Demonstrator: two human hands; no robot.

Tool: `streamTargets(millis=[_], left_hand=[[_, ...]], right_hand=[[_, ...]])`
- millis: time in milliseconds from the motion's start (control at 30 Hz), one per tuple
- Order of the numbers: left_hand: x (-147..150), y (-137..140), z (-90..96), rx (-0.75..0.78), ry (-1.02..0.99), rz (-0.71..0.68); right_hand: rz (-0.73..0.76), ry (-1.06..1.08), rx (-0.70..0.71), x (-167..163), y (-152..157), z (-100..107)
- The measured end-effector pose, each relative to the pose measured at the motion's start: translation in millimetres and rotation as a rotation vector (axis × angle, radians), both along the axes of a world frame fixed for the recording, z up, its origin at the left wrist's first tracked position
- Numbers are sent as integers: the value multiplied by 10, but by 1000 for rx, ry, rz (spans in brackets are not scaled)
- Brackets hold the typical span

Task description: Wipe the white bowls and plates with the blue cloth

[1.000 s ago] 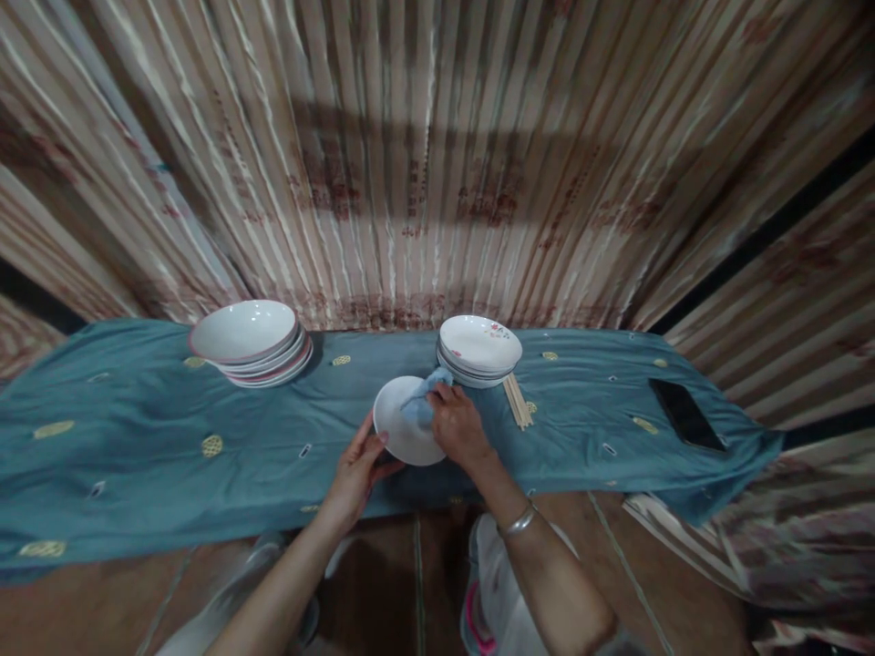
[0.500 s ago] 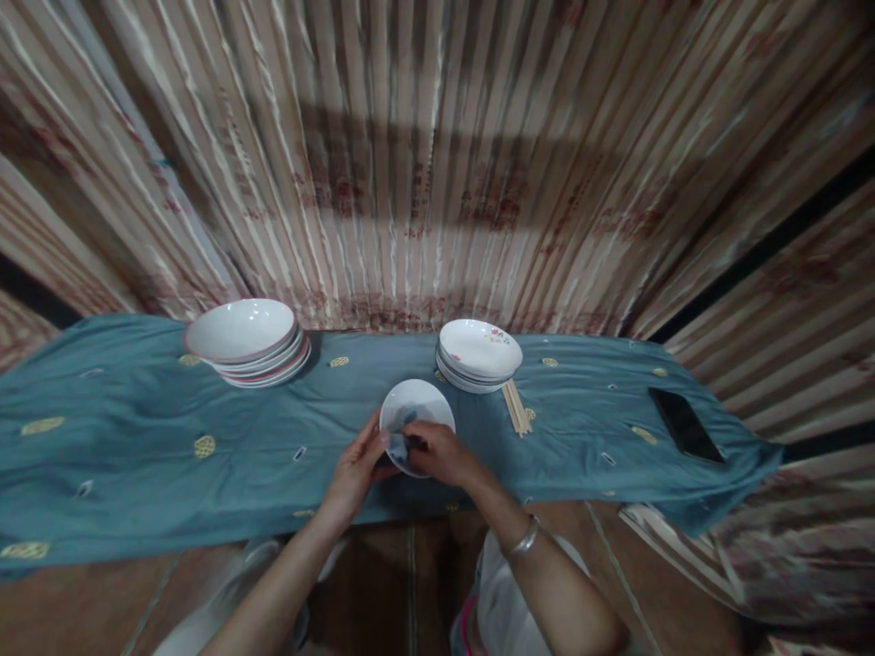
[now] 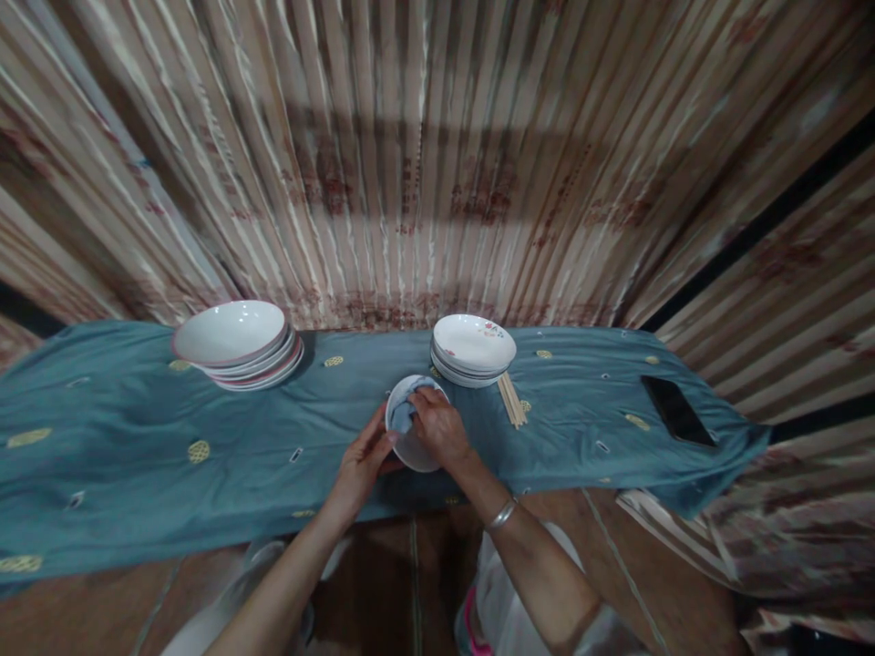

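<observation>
A small white bowl [image 3: 416, 453] is tilted toward me near the front edge of the table. My left hand [image 3: 365, 451] grips its left side, thumb over the rim and fingers underneath. Inside the bowl, my right hand [image 3: 438, 424] presses a light blue cloth [image 3: 403, 412] against the far inner wall. The right fingers are bunched on the cloth and partly hide it. Just beyond the bowl, to the right, stands a stack of white floral dishes [image 3: 474, 346], with several wooden chopsticks [image 3: 511, 401] lying beside it.
At the back left is a stack of larger pink-rimmed white bowls [image 3: 236, 337]. A black phone [image 3: 676, 410] lies at the right end of the table. The teal tablecloth [image 3: 252, 456] has wrinkles, and a pleated curtain [image 3: 383, 182] hangs right behind the table.
My right hand has slid the cloth from the lower part of the bowl up to its far inner side. The left hand keeps its hold on the bowl. The view has shifted slightly.
</observation>
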State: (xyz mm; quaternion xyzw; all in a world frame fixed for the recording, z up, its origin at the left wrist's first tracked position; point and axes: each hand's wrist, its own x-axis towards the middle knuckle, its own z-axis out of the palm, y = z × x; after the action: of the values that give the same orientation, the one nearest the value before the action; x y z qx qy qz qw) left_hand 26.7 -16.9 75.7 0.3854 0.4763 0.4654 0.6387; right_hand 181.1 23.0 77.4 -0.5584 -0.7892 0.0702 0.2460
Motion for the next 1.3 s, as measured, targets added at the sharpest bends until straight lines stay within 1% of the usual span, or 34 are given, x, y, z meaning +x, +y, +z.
streamTargets(millis=[100, 167, 233, 300, 400, 467, 567, 667, 767, 833, 900, 1000, 1100, 1200, 1300], left_hand=[[-22, 17, -21, -3, -16, -8], [-28, 33, -32, -17, -21, 10], [-28, 49, -37, -26, -23, 43], [-24, 63, -31, -24, -29, 59], [-20, 77, -9, -11, -36, 47], [-23, 85, 0, -3, -31, 50], [-32, 100, -5, -9, -13, 63], [-35, 110, -17, -14, -3, 54], [-28, 106, -8, -12, 10, 46], [-19, 96, 11, -6, 19, 46], [-9, 86, 30, 6, 28, 50], [0, 75, 40, 17, 39, 46], [-4, 64, 28, 12, 37, 46], [-17, 42, 29, 20, 32, 19], [-30, 15, 53, 26, 28, -20]], right_hand=[[1, -140, -48, 76, -66, 8], [33, -178, -96, 133, -128, 20], [80, -166, -152, 192, -190, 40], [145, -109, -217, 245, -239, 63], [263, 54, -322, 297, -275, 83], [316, 221, -394, 306, -281, 74], [331, 512, -483, 268, -281, 27], [345, 737, -511, 172, -268, -40], [320, 874, -458, 37, -228, -96], [258, 915, -366, -53, -189, -107], [186, 906, -246, -123, -149, -82], [107, 786, -77, -171, -98, 20], [40, 561, 49, -151, -44, 128], [-27, 355, 124, -80, 29, 163], [-80, 252, 169, 22, 109, 125]])
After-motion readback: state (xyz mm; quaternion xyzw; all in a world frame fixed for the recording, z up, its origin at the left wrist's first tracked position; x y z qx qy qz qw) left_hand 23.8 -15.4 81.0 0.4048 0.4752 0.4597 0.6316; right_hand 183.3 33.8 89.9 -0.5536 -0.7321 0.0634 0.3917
